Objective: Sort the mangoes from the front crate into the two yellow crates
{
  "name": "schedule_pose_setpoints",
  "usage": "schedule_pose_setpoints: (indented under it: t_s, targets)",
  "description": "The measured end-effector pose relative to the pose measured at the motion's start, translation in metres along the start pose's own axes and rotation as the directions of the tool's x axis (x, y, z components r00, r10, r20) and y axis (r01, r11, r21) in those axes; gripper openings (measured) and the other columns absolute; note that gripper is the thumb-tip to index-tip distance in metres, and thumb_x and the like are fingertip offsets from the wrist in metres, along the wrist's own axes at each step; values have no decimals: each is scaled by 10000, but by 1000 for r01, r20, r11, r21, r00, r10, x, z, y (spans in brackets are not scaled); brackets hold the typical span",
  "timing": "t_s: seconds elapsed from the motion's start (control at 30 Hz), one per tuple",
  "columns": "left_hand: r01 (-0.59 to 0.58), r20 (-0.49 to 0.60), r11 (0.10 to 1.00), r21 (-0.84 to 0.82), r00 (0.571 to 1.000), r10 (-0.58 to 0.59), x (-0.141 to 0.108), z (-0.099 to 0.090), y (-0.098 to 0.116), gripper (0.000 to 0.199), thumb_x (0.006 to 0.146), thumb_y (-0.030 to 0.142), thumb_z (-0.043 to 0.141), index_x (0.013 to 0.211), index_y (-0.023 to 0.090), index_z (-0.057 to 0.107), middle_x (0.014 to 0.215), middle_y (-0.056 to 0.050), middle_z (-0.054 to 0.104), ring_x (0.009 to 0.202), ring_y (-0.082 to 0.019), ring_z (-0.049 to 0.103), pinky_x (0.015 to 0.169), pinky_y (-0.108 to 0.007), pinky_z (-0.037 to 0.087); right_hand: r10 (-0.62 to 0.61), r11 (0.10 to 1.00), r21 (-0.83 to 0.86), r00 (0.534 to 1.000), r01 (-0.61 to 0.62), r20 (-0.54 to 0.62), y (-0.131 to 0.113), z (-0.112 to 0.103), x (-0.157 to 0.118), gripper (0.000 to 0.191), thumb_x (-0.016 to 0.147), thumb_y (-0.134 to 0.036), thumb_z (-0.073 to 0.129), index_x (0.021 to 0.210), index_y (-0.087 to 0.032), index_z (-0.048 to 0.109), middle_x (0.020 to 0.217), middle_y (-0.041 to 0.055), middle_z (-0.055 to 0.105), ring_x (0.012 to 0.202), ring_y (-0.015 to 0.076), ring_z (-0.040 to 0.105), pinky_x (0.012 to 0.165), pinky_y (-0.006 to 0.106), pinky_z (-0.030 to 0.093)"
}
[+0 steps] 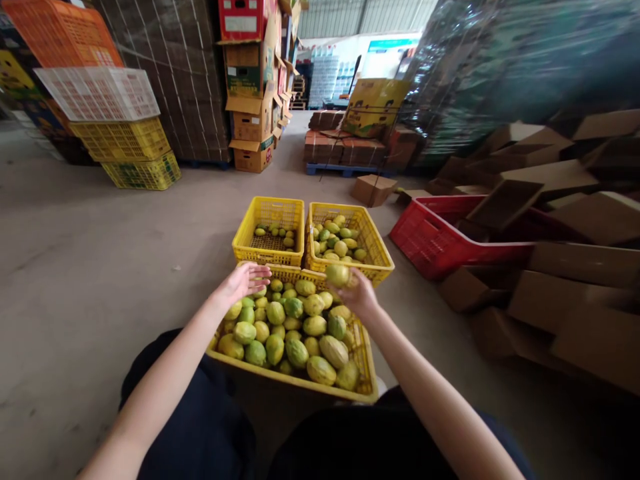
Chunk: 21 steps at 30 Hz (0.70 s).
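A large yellow plastic crate [295,381] stands before my knees, filled with yellow-green, oval, ridged fruit [315,325] that look like small melons. My right hand [361,295] holds one roundish yellow-green fruit [337,275] above the crate's far right side, its fingers partly hidden behind it. Over the far left corner is my left hand [245,281], fingers stretched and holding nothing. Beyond stand two more yellow crates. The left crate [240,248] has several small fruit at its bottom; the right crate [381,252] holds a fuller layer.
A red crate [430,247] with cardboard in it stands at the right, beside a heap of cardboard boxes [575,287]. Stacked crates [125,140] are at the far left. Behind are box stacks [247,127], a blue pallet [330,170] and a wrapped load [500,67].
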<state>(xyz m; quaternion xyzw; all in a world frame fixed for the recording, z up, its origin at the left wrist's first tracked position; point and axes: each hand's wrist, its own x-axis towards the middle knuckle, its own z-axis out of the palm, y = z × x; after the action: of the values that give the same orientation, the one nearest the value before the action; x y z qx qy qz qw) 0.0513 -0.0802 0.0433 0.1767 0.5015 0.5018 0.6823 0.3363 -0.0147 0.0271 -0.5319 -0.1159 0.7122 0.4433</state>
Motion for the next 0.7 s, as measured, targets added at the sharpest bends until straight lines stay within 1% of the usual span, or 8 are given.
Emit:
schedule_pose_setpoints:
  t_s: [0.07, 0.13, 0.2, 0.33, 0.53, 0.57, 0.63, 0.7]
  targets:
    - [-4, -24, 1000, 2, 1000, 4, -2, -4, 2, 311, 932, 179, 458, 1042, 72, 729, 875, -123, 779, 677, -183, 732, 639, -269, 578, -122, 989, 84, 992, 125, -44, -35, -3, 9, 326, 897, -305, 473, 1222, -287, 487, 1155, 56, 599, 956, 209, 680, 626, 332, 630]
    - [-9, -50, 1000, 4, 999, 9, -4, -8, 2, 315, 931, 173, 448, 1028, 67, 728, 864, -123, 777, 679, -182, 731, 644, -270, 580, -161, 968, 186, 985, 171, -69, -48, -8, 11, 407, 884, -292, 474, 1290, -273, 449, 1277, 108, 546, 1069, 263, 660, 658, 403, 644]
    - [-18, -63, 1000, 3, 998, 18, -4, -11, 2, 299, 926, 172, 455, 993, 70, 729, 859, -119, 777, 681, -180, 731, 650, -269, 581, -119, 970, 211, 993, 118, -9, -41, -10, 6, 443, 864, -250, 494, 1304, -230, 450, 1328, 152, 527, 1115, 292, 649, 712, 447, 646]
    - [-31, -62, 999, 27, 998, 33, -4, -13, 1, 275, 922, 179, 467, 905, 95, 727, 854, -106, 776, 680, -172, 730, 659, -256, 577, 86, 984, 136, 979, -112, 186, -12, -2, -12, 419, 830, -205, 522, 1243, -135, 498, 1256, 220, 583, 1082, 322, 671, 745, 474, 639]
    - [-14, 10, 993, 113, 1000, 13, -3, -11, -3, 294, 915, 257, 488, 929, 103, 738, 912, -126, 776, 701, -180, 726, 678, -270, 570, -62, 990, 130, 991, 46, 123, -11, 1, -9, 222, 802, -185, 515, 1015, -165, 574, 1027, 141, 658, 964, 261, 691, 721, 369, 631]
    - [-10, 7, 992, 126, 1000, 9, -4, -10, -3, 302, 919, 259, 479, 915, 105, 739, 917, -125, 777, 703, -176, 722, 683, -268, 568, -75, 993, 95, 990, 63, 119, -11, 0, -4, 180, 798, -184, 518, 969, -176, 574, 997, 125, 662, 944, 246, 690, 733, 358, 628]
    - [-8, -14, 989, 148, 1000, 10, -7, -7, -3, 325, 931, 255, 454, 874, 108, 739, 911, -119, 778, 698, -164, 713, 684, -257, 562, -139, 982, -112, 986, 149, 94, -5, 0, 8, 87, 821, -198, 502, 888, -199, 558, 933, 85, 656, 891, 210, 683, 751, 335, 620]
    - [-10, -31, 987, 161, 999, 15, -11, -4, -2, 356, 947, 258, 430, 837, 112, 735, 895, -110, 777, 695, -156, 707, 684, -248, 558, -235, 888, -388, 969, 246, 75, 7, 4, 22, 60, 856, -218, 489, 858, -215, 549, 886, 45, 639, 864, 182, 661, 763, 313, 607]
